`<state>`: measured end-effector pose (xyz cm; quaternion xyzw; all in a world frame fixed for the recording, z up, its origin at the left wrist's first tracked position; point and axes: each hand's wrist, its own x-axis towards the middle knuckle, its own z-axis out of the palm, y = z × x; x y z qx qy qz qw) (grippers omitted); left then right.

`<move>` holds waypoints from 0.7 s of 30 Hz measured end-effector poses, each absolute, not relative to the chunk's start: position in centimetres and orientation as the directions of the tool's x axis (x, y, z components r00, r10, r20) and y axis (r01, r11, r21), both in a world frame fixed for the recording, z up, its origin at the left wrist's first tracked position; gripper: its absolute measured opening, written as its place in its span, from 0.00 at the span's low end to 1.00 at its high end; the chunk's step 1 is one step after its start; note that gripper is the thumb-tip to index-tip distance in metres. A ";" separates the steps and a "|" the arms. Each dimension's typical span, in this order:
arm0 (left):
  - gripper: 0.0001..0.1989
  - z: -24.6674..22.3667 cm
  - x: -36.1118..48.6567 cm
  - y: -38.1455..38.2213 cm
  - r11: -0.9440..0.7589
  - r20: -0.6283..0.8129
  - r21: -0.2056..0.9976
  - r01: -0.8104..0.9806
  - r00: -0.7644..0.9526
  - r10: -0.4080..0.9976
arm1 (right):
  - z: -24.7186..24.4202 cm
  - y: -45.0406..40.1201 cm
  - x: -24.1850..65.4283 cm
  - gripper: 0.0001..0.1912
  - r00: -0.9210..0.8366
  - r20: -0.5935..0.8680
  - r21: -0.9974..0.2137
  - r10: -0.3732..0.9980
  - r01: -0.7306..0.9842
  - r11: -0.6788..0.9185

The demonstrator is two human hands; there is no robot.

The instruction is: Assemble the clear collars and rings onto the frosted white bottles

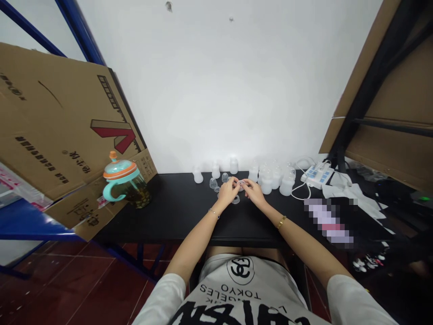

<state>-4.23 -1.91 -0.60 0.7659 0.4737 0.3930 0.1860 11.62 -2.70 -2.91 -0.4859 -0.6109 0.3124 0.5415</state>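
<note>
Over the black table [169, 212], my left hand [228, 191] and my right hand [253, 192] meet at the fingertips. Between them they pinch a small clear ring-like part [241, 183], partly covered by the fingers. A clear round piece [235, 200] lies on the table just below the hands. Small clear domed caps [213, 183] stand to the left of my left hand. Several white bottles with clear tops [266, 183] are grouped beyond and to the right of my right hand. Other white bottles [198, 175] stand near the wall, further left.
A teal and orange lidded jug [125, 180] stands at the table's left, by a large cardboard box [61, 126]. A white power strip [318, 175] with cables and crumpled white sheets [355, 198] lie at the right. The white wall [219, 90] rises behind the table.
</note>
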 end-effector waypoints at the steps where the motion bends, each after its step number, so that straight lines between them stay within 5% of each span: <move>1: 0.08 -0.6 -4.3 -1.9 -0.486 0.429 0.656 0.578 0.244 0.870 | -2.9 -2.7 11.6 0.22 0.055 0.358 -0.908 0.932 0.254 0.333; 21: 0.07 -0.7 -4.2 -1.8 -0.495 0.429 0.631 0.597 0.263 0.864 | -2.7 -3.0 11.6 0.22 0.071 0.354 -0.902 0.933 0.288 0.320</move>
